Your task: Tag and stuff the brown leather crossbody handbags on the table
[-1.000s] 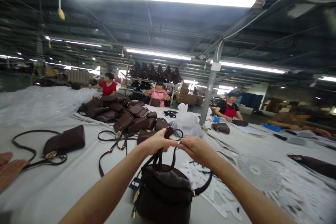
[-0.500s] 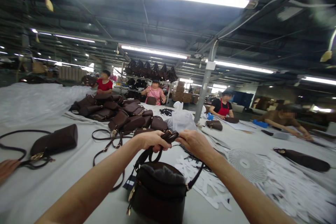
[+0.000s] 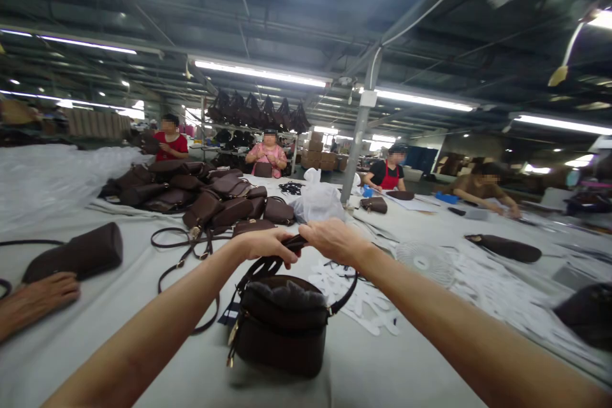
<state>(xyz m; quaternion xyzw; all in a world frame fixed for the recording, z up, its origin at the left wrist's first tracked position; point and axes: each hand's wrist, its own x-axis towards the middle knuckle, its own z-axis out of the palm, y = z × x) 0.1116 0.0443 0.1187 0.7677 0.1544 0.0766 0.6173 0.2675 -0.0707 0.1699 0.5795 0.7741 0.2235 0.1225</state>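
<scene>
A dark brown handbag (image 3: 282, 338) stands upright on the pale table in front of me, with grey padding showing at its top and gold-coloured zip pulls on its left side. Its strap (image 3: 345, 298) rises from the right end of the bag toward my hands. My left hand (image 3: 268, 245) is closed around the gathered strap above the bag. Close beside it, my right hand (image 3: 332, 241) grips the same strap, fingers bent over it. The part of the strap inside the fingers is hidden. Loose straps of another bag lie to the left of the handbag.
A heap of brown bags (image 3: 191, 191) lies beyond my left hand. A co-worker's hand (image 3: 52, 299) rests by a brown bag (image 3: 81, 255) at left. White strips (image 3: 354, 299) and a round white mesh disc (image 3: 423, 262) lie to the right. Several people work around the table.
Both hands still hold the strap, now drawn closer together and flatter between them. The handbag sits slightly higher in view. The co-worker's hand at left has moved further in, onto the table by the bag.
</scene>
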